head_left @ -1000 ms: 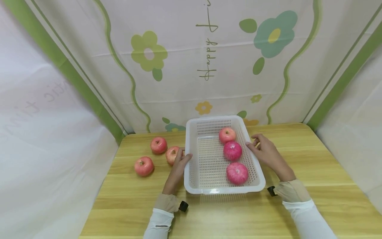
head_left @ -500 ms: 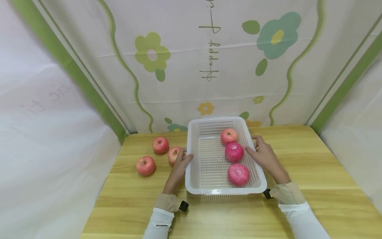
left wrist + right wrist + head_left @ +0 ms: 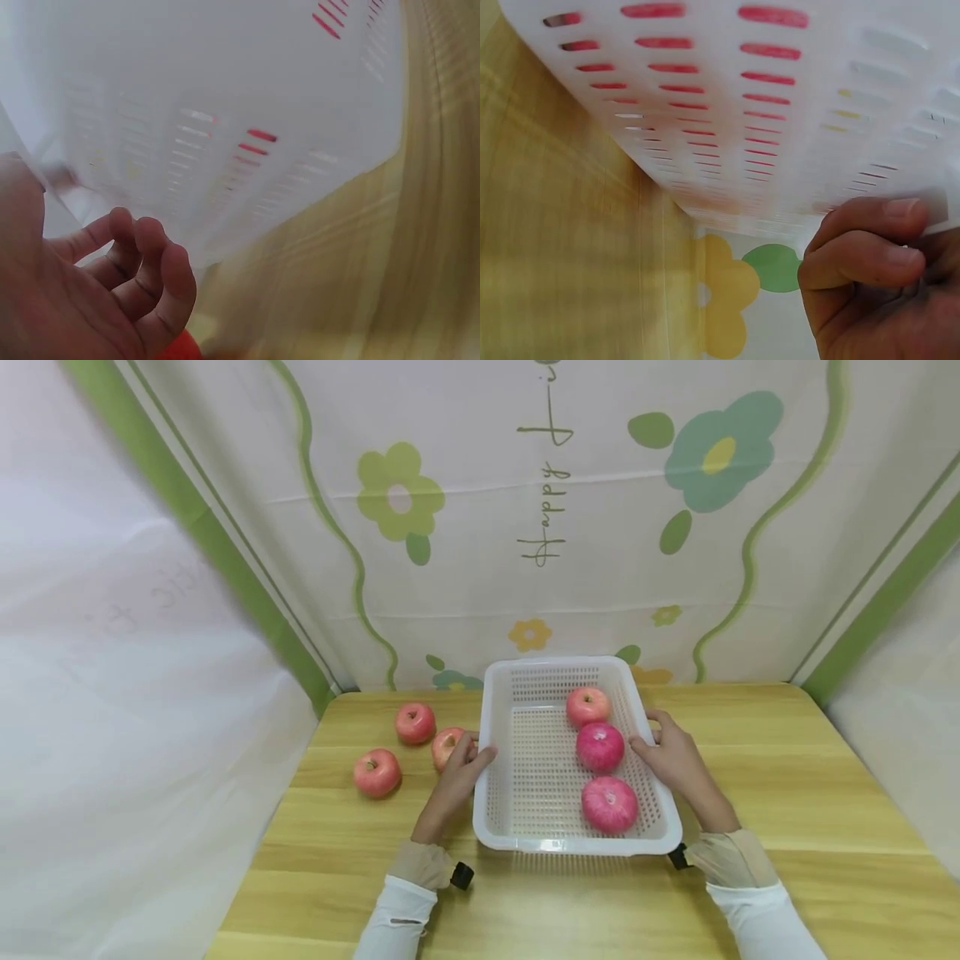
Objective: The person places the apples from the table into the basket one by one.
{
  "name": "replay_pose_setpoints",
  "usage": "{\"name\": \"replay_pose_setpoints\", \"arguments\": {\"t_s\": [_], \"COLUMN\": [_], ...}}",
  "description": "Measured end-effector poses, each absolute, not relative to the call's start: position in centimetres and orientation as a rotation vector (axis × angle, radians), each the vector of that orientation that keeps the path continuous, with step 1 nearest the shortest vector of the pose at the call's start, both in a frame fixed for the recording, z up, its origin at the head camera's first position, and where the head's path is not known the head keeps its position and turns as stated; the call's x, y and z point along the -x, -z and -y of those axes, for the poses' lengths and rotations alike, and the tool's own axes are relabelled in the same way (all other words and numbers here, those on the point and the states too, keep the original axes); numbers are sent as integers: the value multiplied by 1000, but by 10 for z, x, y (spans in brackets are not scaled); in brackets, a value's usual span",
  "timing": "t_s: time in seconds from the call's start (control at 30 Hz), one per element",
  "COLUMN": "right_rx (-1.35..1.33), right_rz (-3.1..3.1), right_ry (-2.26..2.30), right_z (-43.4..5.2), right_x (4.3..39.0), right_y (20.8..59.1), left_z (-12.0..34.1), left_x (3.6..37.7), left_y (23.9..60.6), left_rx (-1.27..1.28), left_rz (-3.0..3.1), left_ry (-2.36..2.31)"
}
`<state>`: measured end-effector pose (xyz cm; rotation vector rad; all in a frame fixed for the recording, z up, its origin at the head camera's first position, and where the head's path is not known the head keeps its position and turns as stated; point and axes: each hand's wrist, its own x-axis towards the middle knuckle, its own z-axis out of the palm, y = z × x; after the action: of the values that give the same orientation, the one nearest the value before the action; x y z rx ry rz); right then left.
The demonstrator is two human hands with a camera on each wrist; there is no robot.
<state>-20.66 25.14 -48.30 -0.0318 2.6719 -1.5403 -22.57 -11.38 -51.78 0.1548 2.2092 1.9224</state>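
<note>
A: Head view first, quick. Where's your left hand (image 3: 453, 777)?

B: On the left rim of the white basket (image 3: 498, 814), thumb over the edge, fingers curled against the outer wall. You grip it.

A: Right hand (image 3: 678, 762)?

B: Same on the right rim, thumb on top, fingers wrapped outside. Basket sits on the wooden table (image 3: 787, 827), near the back middle, between your hands.

A: Contents?

B: Three apples in a row along its right side: far apple (image 3: 587, 706), middle apple (image 3: 600, 747), near apple (image 3: 609, 804). Outside, left of the basket, three more: one (image 3: 447, 747) just beside your left fingers, one (image 3: 415, 722) behind it, one (image 3: 377, 772) further left. Floral cloth (image 3: 540, 527) hangs behind.

A: Left wrist view?

B: Blurry. Your left hand (image 3: 90, 292) is low left, fingers (image 3: 154, 262) curled under the basket wall (image 3: 225, 97); red shows through the slots. Table (image 3: 390, 262) on the right. A red bit at the bottom edge, can't tell what.

A: Right wrist view?

B: Your right hand (image 3: 877, 285) at lower right, fingers (image 3: 866, 259) curled tight on the basket rim (image 3: 937, 214). Slotted basket wall (image 3: 765, 97) fills the top, red behind the slots. Table (image 3: 562, 247) on the left, the cloth's yellow flower (image 3: 724, 300) below.
</note>
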Motion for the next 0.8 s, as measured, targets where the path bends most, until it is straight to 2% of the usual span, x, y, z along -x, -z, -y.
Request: {"name": "replay_pose_setpoints", "arguments": {"t_s": [0.43,0.8], "right_rx": [14,-11], "right_rz": [-2677,-2658], "right_ry": [1516,1536], "right_z": [-250,-250], "right_x": [207,209], "right_y": [481,483], "left_z": [132,160], "left_x": [233,249], "left_y": [489,458], "left_rx": [-260,-479], "left_rz": [-2511,-2777], "left_ry": [-1545,-1418]}}
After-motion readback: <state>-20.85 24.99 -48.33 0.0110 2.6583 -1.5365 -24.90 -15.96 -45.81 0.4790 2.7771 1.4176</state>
